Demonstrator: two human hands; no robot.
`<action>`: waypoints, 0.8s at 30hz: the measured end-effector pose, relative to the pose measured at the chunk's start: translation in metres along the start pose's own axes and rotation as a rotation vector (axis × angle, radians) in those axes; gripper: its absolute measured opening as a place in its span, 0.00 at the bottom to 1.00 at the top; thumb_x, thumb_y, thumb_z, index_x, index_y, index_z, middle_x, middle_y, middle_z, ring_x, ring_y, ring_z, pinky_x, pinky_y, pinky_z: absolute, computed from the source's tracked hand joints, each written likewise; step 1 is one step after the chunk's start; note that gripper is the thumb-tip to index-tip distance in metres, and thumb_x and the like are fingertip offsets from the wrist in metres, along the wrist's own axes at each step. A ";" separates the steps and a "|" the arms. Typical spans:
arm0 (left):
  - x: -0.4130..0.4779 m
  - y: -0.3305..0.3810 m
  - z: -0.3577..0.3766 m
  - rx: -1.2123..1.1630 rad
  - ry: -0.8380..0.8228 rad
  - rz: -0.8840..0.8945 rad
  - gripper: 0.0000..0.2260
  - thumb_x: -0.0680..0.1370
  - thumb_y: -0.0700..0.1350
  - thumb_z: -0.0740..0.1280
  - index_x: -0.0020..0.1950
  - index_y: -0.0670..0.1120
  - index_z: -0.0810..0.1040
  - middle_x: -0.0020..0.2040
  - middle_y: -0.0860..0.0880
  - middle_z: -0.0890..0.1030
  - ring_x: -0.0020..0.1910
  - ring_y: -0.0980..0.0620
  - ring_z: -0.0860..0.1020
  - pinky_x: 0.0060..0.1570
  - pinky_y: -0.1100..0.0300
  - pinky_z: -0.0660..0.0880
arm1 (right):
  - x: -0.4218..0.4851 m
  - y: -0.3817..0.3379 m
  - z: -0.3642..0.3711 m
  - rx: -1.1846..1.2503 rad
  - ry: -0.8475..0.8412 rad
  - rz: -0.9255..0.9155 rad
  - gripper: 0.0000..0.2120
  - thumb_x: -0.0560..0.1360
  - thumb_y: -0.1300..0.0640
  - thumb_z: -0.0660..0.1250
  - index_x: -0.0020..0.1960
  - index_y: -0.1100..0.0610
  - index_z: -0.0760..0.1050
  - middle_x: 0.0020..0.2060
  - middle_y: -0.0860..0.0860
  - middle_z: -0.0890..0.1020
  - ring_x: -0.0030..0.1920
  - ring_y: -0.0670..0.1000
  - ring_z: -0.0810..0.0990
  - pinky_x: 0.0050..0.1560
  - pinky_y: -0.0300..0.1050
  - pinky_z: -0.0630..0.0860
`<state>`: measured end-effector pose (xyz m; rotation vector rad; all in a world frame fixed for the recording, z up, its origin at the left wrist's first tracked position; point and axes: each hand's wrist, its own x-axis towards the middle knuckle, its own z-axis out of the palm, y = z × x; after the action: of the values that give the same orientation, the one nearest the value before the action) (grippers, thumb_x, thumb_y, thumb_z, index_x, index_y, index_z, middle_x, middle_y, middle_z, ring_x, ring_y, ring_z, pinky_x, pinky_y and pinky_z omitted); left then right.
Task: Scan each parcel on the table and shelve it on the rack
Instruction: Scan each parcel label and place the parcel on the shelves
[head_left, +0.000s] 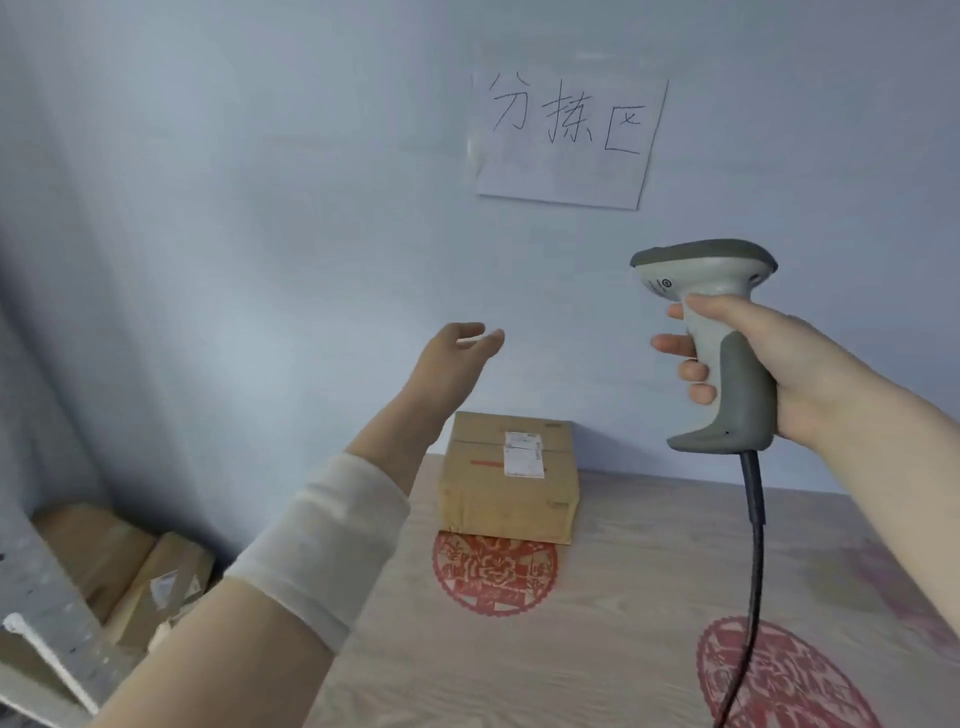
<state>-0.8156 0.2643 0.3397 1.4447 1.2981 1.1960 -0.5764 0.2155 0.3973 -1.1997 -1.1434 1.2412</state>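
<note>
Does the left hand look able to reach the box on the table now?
Probably yes: the left hand is open and empty, raised over the box, and nothing lies between them.

A parcel (509, 483) sits on the table (597, 649) at its far edge, against the wall, below a sheet of paper (566, 140) stuck on that wall. One round cutout (493, 577) lies just before the parcel, another (779, 680) nearer and to the right. The right hand (769, 364) grips the scanner (722, 332) above the table, right of the parcel; the left hand (457, 353) hangs above the parcel's left side. Left of the table, lower down, boxes (130, 577) lie behind the rack (47, 623).
</note>
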 end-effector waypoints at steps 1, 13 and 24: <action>0.019 -0.015 0.002 -0.017 -0.014 -0.030 0.22 0.79 0.52 0.63 0.70 0.46 0.67 0.65 0.48 0.73 0.65 0.48 0.71 0.67 0.52 0.67 | 0.018 0.009 -0.005 0.004 0.006 0.030 0.11 0.76 0.52 0.64 0.55 0.56 0.73 0.37 0.53 0.86 0.24 0.48 0.72 0.22 0.38 0.70; 0.156 -0.240 0.025 -0.033 0.058 -0.549 0.36 0.75 0.59 0.65 0.76 0.48 0.53 0.75 0.44 0.61 0.72 0.41 0.62 0.70 0.43 0.60 | 0.198 0.191 -0.060 0.112 0.172 0.362 0.16 0.72 0.57 0.69 0.59 0.53 0.73 0.52 0.56 0.85 0.32 0.48 0.77 0.22 0.39 0.70; 0.198 -0.382 0.031 -0.333 -0.024 -0.674 0.16 0.79 0.60 0.55 0.59 0.56 0.77 0.64 0.52 0.77 0.63 0.53 0.73 0.66 0.53 0.64 | 0.284 0.361 -0.070 -0.032 0.391 0.502 0.15 0.67 0.53 0.76 0.48 0.53 0.73 0.51 0.61 0.82 0.39 0.53 0.79 0.30 0.45 0.72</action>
<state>-0.8590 0.5062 -0.0146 0.6895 1.3388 0.8731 -0.5210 0.4874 0.0253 -1.7315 -0.5914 1.2720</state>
